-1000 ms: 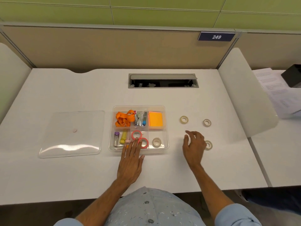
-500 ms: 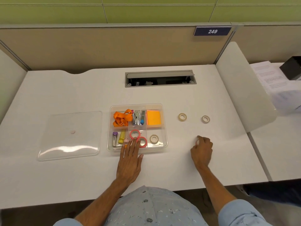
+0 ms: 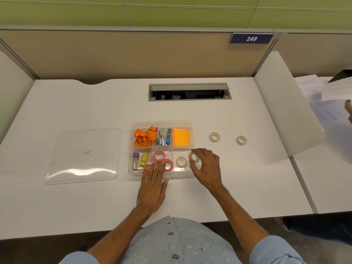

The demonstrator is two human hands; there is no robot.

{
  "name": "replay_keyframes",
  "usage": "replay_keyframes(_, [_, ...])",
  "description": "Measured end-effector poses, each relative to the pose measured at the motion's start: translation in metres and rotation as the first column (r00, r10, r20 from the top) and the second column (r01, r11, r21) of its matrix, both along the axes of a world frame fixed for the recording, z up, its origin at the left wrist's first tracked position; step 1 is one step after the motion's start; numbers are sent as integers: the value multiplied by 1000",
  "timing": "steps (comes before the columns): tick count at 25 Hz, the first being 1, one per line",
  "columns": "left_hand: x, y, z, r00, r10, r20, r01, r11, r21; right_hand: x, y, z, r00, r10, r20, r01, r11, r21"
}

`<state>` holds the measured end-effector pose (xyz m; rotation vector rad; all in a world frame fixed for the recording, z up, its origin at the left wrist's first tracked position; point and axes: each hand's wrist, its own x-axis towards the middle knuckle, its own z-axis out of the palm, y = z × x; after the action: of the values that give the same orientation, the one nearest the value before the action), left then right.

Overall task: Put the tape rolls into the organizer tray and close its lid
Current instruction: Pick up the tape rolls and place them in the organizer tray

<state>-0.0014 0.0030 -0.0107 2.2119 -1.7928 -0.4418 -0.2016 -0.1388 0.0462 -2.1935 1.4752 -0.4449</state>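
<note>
The clear organizer tray (image 3: 189,123) sits mid-desk, holding two pink tape rolls (image 3: 159,155), one beige tape roll (image 3: 181,161) and other supplies. My right hand (image 3: 206,166) pinches a beige tape roll (image 3: 194,157) over the tray's right edge, beside the front right compartment. My left hand (image 3: 154,185) lies flat, fingertips resting on the tray's front rim near the pink rolls. Two more beige tape rolls (image 3: 214,137) (image 3: 241,140) lie on the desk to the right of the tray. The clear lid (image 3: 83,155) lies flat, left of the tray.
An open cable hatch (image 3: 189,92) is set into the desk behind the tray. A white divider panel (image 3: 282,103) stands at the right, with papers (image 3: 312,88) and another person's hand (image 3: 349,109) beyond it. The tray also holds an orange lanyard (image 3: 143,138) and orange sticky notes (image 3: 181,137).
My right hand closed on the nearest beige tape roll on the desk, lifted it and carried it left to the tray's right edge. My left hand stayed on the tray's front rim.
</note>
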Motion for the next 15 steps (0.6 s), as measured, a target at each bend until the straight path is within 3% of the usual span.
replay_keyframes(7, [-1, -1, 0, 1000, 15, 6, -15, 1000, 13, 4, 8, -7, 985, 91, -144, -88, 996, 27])
replay_keyframes(12, [-2, -2, -1, 1000, 20, 10, -20, 1000, 5, -13, -10, -4, 997, -53, -60, 53, 999, -2])
replay_keyframes(15, [-2, -2, -3, 999, 23, 29, -24, 999, 22, -26, -35, 0, 983, -144, -111, 151, 987, 58])
